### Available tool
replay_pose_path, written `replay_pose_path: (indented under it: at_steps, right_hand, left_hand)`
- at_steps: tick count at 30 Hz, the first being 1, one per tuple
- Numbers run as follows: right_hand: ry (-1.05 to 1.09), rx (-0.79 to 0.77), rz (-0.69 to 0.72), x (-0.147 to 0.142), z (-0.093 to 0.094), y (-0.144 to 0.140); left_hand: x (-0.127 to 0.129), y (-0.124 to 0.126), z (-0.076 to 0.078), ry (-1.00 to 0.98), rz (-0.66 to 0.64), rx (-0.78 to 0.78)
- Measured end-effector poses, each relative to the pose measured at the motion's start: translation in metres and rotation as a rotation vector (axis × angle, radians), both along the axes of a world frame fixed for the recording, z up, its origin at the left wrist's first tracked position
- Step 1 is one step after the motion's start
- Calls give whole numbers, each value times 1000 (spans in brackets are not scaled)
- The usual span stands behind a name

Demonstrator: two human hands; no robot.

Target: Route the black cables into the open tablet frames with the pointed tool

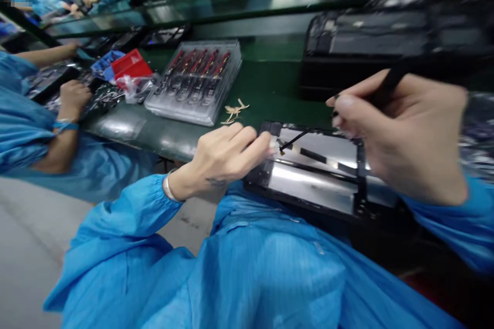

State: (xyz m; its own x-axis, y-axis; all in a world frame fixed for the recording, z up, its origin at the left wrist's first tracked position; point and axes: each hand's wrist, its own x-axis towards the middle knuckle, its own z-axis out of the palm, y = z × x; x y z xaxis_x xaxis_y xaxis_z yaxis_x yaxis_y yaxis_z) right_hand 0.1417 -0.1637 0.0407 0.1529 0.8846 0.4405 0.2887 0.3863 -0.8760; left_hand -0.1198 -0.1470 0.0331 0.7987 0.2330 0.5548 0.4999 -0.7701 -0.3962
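An opened tablet-like device [312,185] with silvery panels in a black frame lies at the bench edge before me. My left hand [231,151] is closed in a pinch at the device's left end; a small whitish bit shows at its fingertips, too blurred to name. Right beside them is a thin black flex cable [295,140], slanting over the silver panel. Above the device's right side, my right hand [409,128] grips a slim black pen-like tool [391,82], its tip hidden by the fingers. A black and tan strip [314,156] lies along the panel.
A clear plastic tray [193,85] holds several red and black parts. Pale strips [233,112] lie near it. A black box [363,41] of devices stands at the back right. Red [131,66] and blue bins are left, by a co-worker's hand [75,97].
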Motion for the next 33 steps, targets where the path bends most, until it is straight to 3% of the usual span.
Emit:
replay_pose_path:
  at_steps: [2, 5, 9, 11, 16, 19, 27, 30, 33]
  right_hand:
    - [6, 59, -22, -4, 3, -1]
    - [38, 49, -29, -6, 0, 1]
    - [49, 45, -20, -2, -5, 6]
    - [50, 43, -22, 1, -5, 10]
    - [-85, -11, 23, 8, 1, 20]
    - [-127, -50, 100, 9, 2, 22]
    - [-121, -21, 88, 8, -7, 20]
    - [-174, 6, 53, 16, -4, 11]
    - [-328, -64, 56, 32, -3, 1]
  left_hand:
    - [35, 15, 10, -52, -25, 77]
    - [75, 29, 16, -89, -36, 48]
    - [87, 42, 17, -112, -33, -46]
    - [81, 50, 20, -166, -61, -211]
    - [69, 67, 28, -459, -158, -903]
    - [71, 71, 27, -568, -208, -1084]
    - [70, 65, 20, -640, -225, -1110]
    - [59, 63, 16, -465, -204, -1050]
    - [49, 65, 9, -201, -185, -1029]
